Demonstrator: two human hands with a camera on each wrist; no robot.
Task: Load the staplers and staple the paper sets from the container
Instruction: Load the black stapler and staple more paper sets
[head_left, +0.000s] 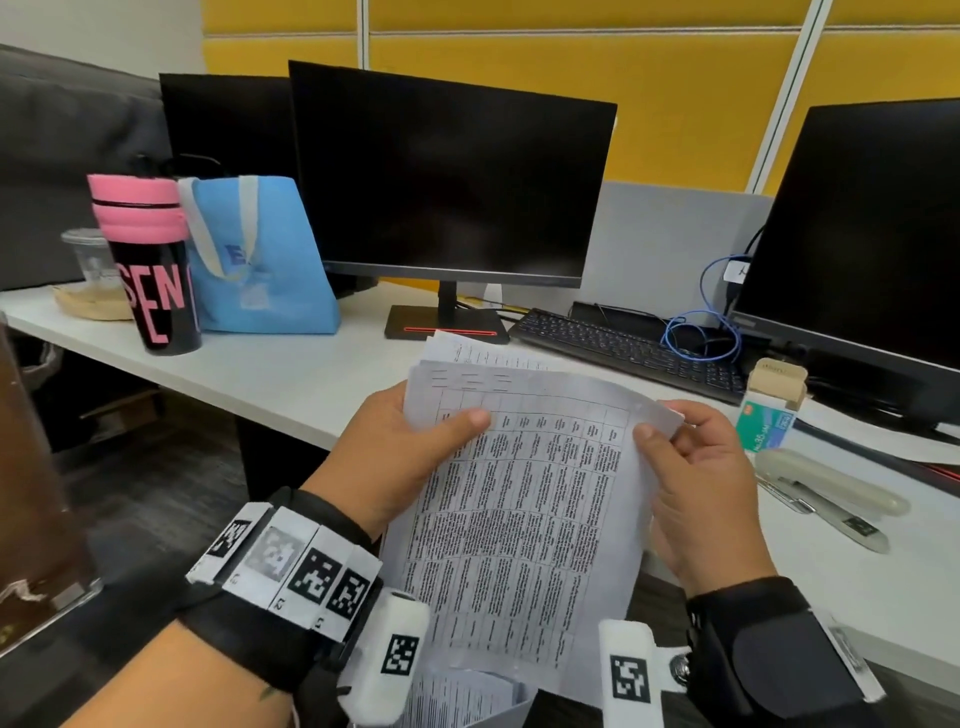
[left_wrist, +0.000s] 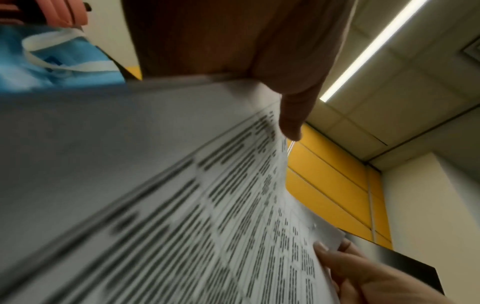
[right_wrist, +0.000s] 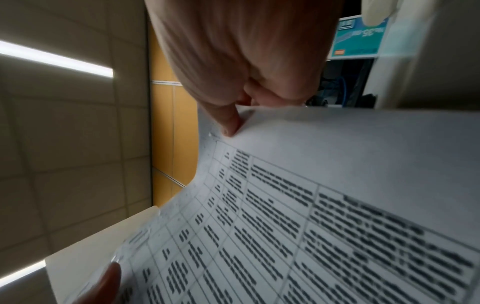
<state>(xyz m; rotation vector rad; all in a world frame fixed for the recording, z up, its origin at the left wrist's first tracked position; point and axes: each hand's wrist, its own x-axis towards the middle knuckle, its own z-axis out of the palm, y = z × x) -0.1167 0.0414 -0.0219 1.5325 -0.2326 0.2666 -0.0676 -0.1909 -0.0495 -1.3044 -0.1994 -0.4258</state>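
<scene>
Holding paper set (head_left: 519, 499) both hands | head only: stapler (head_left: 831, 491)

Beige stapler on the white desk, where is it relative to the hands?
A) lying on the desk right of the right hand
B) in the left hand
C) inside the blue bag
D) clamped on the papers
A: the beige stapler lies untouched on the white desk, right of the right hand, which pinches the printed paper set.

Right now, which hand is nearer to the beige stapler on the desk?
Right. The right hand pinches the paper set's right edge, just left of the beige stapler. The left hand grips the set's left edge, farther away, with the paper between.
</scene>
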